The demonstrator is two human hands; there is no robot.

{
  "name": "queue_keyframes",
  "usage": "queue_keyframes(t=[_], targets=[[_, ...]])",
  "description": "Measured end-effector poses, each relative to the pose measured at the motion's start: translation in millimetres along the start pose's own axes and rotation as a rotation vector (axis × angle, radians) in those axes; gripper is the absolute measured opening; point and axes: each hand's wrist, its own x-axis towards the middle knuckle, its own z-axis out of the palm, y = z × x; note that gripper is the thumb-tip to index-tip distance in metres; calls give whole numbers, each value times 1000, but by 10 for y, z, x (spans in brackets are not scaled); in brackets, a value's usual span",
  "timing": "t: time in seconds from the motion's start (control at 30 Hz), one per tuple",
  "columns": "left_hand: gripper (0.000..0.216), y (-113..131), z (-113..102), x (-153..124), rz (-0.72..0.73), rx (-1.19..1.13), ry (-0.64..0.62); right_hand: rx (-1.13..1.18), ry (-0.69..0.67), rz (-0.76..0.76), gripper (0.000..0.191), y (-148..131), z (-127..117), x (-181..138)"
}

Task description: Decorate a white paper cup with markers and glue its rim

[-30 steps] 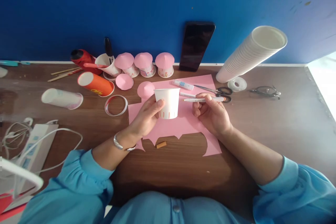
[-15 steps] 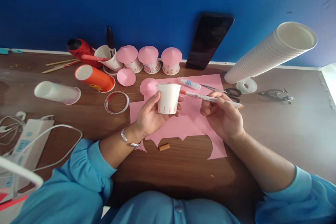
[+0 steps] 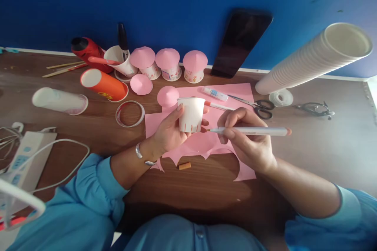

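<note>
My left hand (image 3: 167, 135) is closed around a white paper cup (image 3: 191, 114), thumb on its near side and fingers behind. Short orange-red strokes run along the cup's lower edge. In my right hand (image 3: 250, 141) a white marker (image 3: 259, 130) is pinched, lying nearly level. Its orange-brown tip points left, close to the cup's lower right side; whether it touches is unclear. Below both hands lies cut pink paper (image 3: 243, 170), with a second, red-ended marker (image 3: 219, 106) on it. A small orange-brown cap-like piece (image 3: 184, 166) rests on the table.
Several paper cups with pink cone tops, such as this cone (image 3: 195, 61), line the blue wall. Scissors (image 3: 263, 108), clear tape (image 3: 281, 97), a phone (image 3: 241, 43) and a tall cup stack (image 3: 312, 60) stand or lie right. An orange cup (image 3: 103, 85) and power strip (image 3: 32, 155) are left.
My right hand has lowered the marker and levelled it, its tip now apart from the red-ended marker on the paper and near the cup's lower edge. The cup has shifted slightly.
</note>
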Motion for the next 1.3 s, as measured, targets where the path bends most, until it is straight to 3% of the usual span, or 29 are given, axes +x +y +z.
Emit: queue_keyframes(t=[0.13,0.27,0.43,0.8,1.3], targets=[[45,-45,-61,0,-40,-14,17,70,-16,14,20,74,66,35],[42,-57,-73,-6,-57,-6,50,-148,-12,-125,5,65,57,10],[39,-38,-32,-15,-49,-6,74,-371,-30,-160,12,56,38,-23],[39,-26,12,-4,-18,-5,85,-376,-19,-126,10,76,35,-40],[39,-17,28,-9,-21,12,62,-441,-117,-262,16,84,4,-18]])
